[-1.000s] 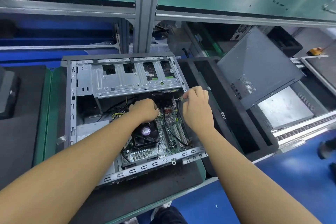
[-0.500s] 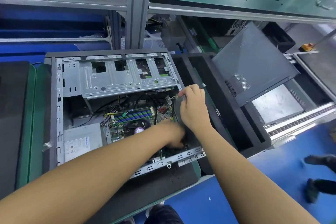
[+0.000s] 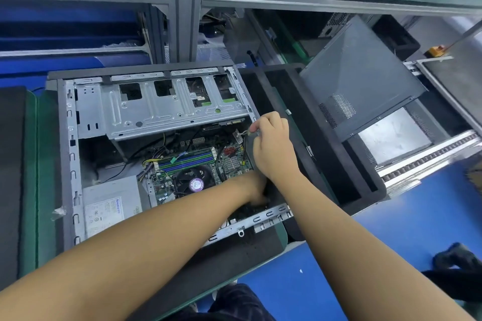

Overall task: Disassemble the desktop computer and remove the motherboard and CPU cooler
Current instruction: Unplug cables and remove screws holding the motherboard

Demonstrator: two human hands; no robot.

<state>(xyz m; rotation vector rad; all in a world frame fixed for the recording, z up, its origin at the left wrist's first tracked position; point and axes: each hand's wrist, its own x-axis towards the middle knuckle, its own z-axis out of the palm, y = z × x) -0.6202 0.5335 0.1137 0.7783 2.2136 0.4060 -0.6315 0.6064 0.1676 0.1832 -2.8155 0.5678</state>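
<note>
Reaching into the near right corner of the open computer case [image 3: 70,154], our left hand [image 3: 254,190] sinks under our right forearm, so we cannot tell how its fingers lie. Just left of it the CPU cooler [image 3: 194,180] sits on the motherboard [image 3: 232,161], which lies flat inside the case on the tabletop [image 3: 44,216]. Farther on, our right hand [image 3: 273,146] pinches a thin cable [image 3: 242,134] between curled fingers at the board's far right edge. Beyond that we see the drive cage [image 3: 156,109], and a side panel [image 3: 360,78] leans at far right.
</note>
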